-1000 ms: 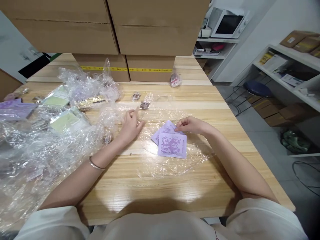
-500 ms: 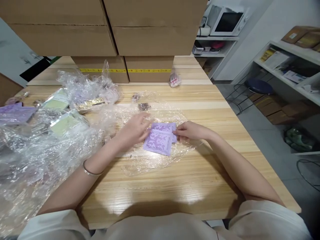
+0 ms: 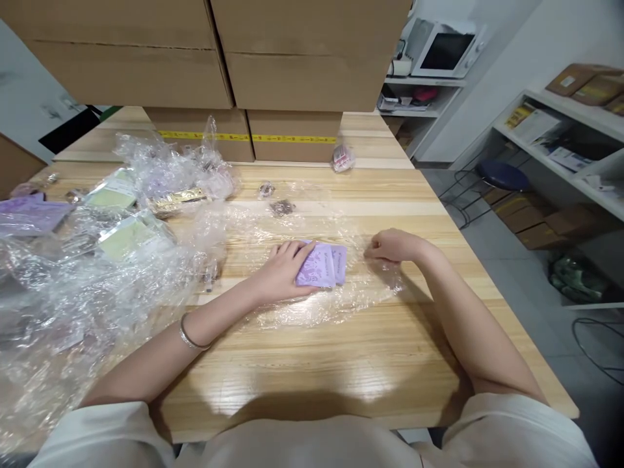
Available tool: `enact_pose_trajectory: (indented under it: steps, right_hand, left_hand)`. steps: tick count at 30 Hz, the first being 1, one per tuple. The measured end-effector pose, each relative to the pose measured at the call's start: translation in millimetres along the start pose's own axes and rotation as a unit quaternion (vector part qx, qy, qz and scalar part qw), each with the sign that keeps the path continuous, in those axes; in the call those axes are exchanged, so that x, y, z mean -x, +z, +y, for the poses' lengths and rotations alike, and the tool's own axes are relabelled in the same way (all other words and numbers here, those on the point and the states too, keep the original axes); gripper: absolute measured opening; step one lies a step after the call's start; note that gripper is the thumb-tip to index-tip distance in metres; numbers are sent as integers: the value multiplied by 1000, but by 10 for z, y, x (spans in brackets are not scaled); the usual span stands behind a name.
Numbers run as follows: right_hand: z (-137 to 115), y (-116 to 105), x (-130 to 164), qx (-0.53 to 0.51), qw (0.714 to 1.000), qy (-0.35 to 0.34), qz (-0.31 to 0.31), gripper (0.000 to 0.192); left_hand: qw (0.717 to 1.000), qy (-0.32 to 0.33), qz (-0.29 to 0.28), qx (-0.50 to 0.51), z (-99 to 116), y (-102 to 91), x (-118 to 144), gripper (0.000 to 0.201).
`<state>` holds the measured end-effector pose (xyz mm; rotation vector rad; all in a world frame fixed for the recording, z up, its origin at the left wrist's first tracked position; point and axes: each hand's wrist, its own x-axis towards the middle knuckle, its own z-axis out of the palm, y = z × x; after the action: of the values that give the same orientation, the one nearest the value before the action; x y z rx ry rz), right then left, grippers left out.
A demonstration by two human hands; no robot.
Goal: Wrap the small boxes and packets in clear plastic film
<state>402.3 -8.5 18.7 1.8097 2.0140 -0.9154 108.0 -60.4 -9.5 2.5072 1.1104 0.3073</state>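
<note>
Two purple patterned sachets (image 3: 325, 265) lie stacked on a sheet of clear plastic film (image 3: 336, 302) in the middle of the wooden table (image 3: 341, 364). My left hand (image 3: 280, 272) rests flat on the left part of the sachets, pressing them down. My right hand (image 3: 396, 247) is just right of the sachets, fingers curled and pinching the clear film at its right side.
A heap of crumpled clear wrap with green and purple packets (image 3: 121, 234) fills the table's left side. Small wrapped items (image 3: 281, 207) lie behind the film. Stacked cardboard boxes (image 3: 292, 84) stand at the back. Shelves (image 3: 560, 143) and a stool (image 3: 502, 174) are on the right.
My left hand came from the small items at the back onto the sachets. The sachets were drawn together into a stack. My right hand let go of them and shifted right onto the film.
</note>
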Motion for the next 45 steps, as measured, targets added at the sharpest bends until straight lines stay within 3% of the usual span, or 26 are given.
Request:
enact_pose_trajectory:
  steps: [3, 5, 9, 11, 13, 15, 17, 22, 27, 30, 34, 37, 39, 42, 45]
  right_hand:
    - [-40, -15, 197, -24, 993, -17, -117, 29]
    - [-88, -11, 306, 20, 993, -20, -111, 31]
    - [-181, 24, 329, 156, 981, 46, 104, 31]
    - [-196, 77, 212, 133, 969, -17, 207, 42]
    - [-183, 160, 35, 86, 952, -151, 252, 54]
    - [-152, 258, -152, 57, 936, -261, 231, 58]
    - [-123, 352, -293, 44, 936, -297, 186, 58]
    - [-175, 506, -341, 57, 954, -237, 177, 62]
    - [-312, 548, -210, 87, 977, -82, 176, 73]
    - [-340, 479, -129, 95, 983, -30, 154, 72]
    - [-445, 296, 165, 154, 965, -58, 202, 60]
    - [-646, 272, 551, 190, 951, -131, 207, 44]
    - [-801, 392, 787, 205, 944, -209, 153, 37]
    - [-986, 733, 969, 278, 924, -256, 63, 54]
    - [-1079, 1028, 972, 348, 903, -244, 66, 40]
  left_hand:
    - [999, 39, 18, 12, -4, 28, -31, 89]
    - [998, 67, 4, 21, -40, 67, -61, 90]
    - [995, 83, -41, 25, -136, 131, -120, 98]
    - [995, 85, -43, 12, -161, 134, -133, 99]
    - [995, 90, -35, 0, -159, 126, -134, 98]
    - [996, 90, -27, -7, -137, 123, -124, 96]
    - [997, 76, -18, -11, -107, 135, -110, 96]
    - [999, 40, 11, -12, -42, 167, -71, 106]
    - [999, 43, 8, -15, 10, 136, -47, 102]
    - [999, 43, 1, -31, 14, 141, -49, 100]
    - [999, 34, -8, -35, -22, 156, -50, 102]
    - [999, 42, -18, -27, -40, 119, -28, 107]
    - [998, 58, -9, -24, -22, 58, 1, 100]
    - [996, 86, 4, -21, 57, -67, 55, 66]
    - [992, 122, -39, -15, 173, -185, 102, 37]
